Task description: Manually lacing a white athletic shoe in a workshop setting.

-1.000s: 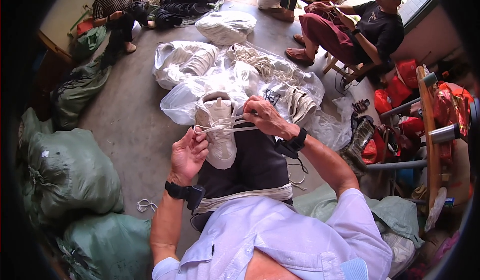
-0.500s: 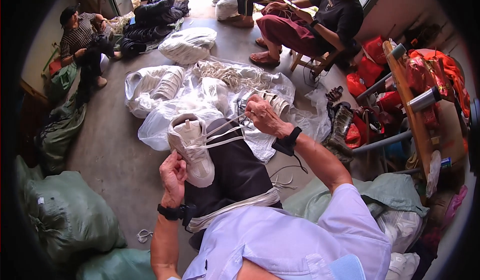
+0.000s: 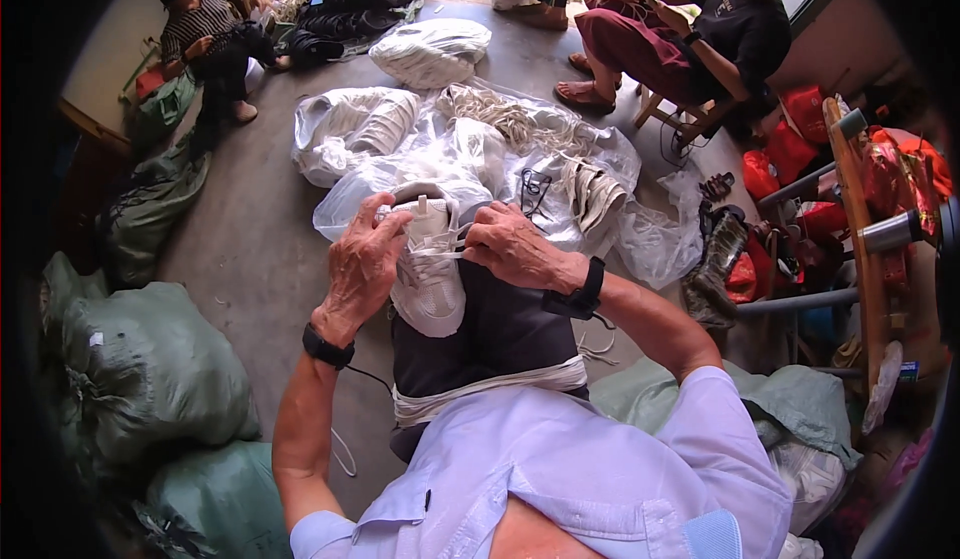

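right hand (image 3: 515,247) now on white shoe (image 3: 428,264)

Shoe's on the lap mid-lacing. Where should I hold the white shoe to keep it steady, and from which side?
Probably the white shoe by its upper sidewall, from the left, where the left hand already cups it. It lies lengthwise, laces up, so a side grip leaves the lace free for the right hand.

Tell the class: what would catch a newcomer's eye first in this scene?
At the centre, the left hand and right hand grip a white shoe resting on the person's lap, with a white lace stretched between them. Beyond it on the floor lies a heap of clear plastic bags with more white shoes and laces.
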Motion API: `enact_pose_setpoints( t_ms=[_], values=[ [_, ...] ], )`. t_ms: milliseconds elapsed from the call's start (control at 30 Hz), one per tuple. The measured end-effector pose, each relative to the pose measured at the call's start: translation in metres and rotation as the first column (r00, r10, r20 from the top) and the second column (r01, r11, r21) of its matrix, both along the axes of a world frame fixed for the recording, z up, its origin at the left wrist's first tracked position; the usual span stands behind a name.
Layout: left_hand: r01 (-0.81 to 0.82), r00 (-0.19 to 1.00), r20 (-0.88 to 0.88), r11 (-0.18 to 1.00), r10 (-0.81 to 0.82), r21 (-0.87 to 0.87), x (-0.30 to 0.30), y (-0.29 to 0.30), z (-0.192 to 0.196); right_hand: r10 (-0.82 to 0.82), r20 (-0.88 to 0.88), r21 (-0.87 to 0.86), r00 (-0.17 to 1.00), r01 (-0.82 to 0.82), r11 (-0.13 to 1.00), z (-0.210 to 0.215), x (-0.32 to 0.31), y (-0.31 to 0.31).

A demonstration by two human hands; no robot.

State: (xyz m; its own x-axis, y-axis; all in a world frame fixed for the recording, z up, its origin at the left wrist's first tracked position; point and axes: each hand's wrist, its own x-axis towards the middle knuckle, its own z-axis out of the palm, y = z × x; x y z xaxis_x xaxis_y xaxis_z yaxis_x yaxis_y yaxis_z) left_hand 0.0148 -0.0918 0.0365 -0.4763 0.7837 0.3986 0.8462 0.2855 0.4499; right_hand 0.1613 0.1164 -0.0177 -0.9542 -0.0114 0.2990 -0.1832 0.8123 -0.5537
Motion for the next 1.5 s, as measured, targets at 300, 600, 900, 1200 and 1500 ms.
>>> enact_pose_setpoints(
  t_ms=[300, 600, 900, 1200, 1500],
  values=[
    [0.053, 0.998, -0.018, 0.99, -0.056, -0.127, -0.007, 0.016, 0.034, -0.019, 0.037, 0.008, 0.999, 0.019, 1.0, 0.002, 0.0, -0.01],
    [0.063, 0.986, -0.149, 0.996, -0.071, -0.058, -0.015, -0.004, 0.035, -0.008, 0.151, -0.091, 0.989, 0.022, 0.996, 0.005, 0.011, 0.0],
    [-0.326, 0.925, -0.163, 0.937, 0.343, 0.125, -0.049, -0.105, 0.085, 0.071, 0.155, -0.152, 0.985, -0.047, 0.987, -0.004, 0.006, 0.014],
    [-0.653, 0.697, -0.185, 0.72, 0.693, 0.234, -0.114, -0.269, 0.093, 0.13, 0.176, -0.161, 0.976, -0.102, 0.982, 0.008, -0.001, 0.004],
    [-0.756, 0.538, -0.238, 0.588, 0.809, 0.29, -0.176, -0.404, 0.071, 0.064, -0.012, -0.379, 0.998, -0.063, 0.923, 0.007, -0.016, -0.017]
  ],
)
